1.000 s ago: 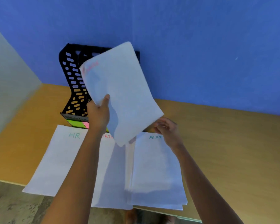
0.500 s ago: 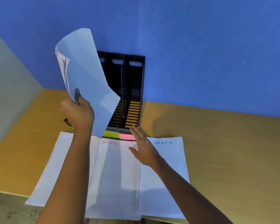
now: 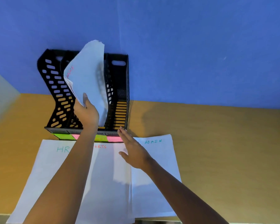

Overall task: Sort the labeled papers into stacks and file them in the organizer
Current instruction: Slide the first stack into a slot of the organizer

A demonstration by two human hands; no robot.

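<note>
A black slotted organizer [image 3: 55, 88] stands against the blue wall, with green and pink sticky labels [image 3: 66, 136] along its front. My left hand [image 3: 86, 112] grips a stack of white papers [image 3: 87, 75] with pink writing, its lower edge inside a middle slot of the organizer. My right hand [image 3: 132, 152] hovers open and flat, fingers spread, just in front of the organizer's right corner. On the table lie three stacks side by side: HR [image 3: 44, 172], SPORTS [image 3: 108, 183] and ADMIN [image 3: 158, 175].
The wooden table [image 3: 217, 151] stretches to the right of the stacks. Its front edge runs along the bottom of the view, and the stacks overhang it slightly. A pale wall [image 3: 0, 97] closes off the left side.
My left hand carried the held stack from high on the left down into a middle organizer slot. My right hand stayed near the organizer's front right corner.
</note>
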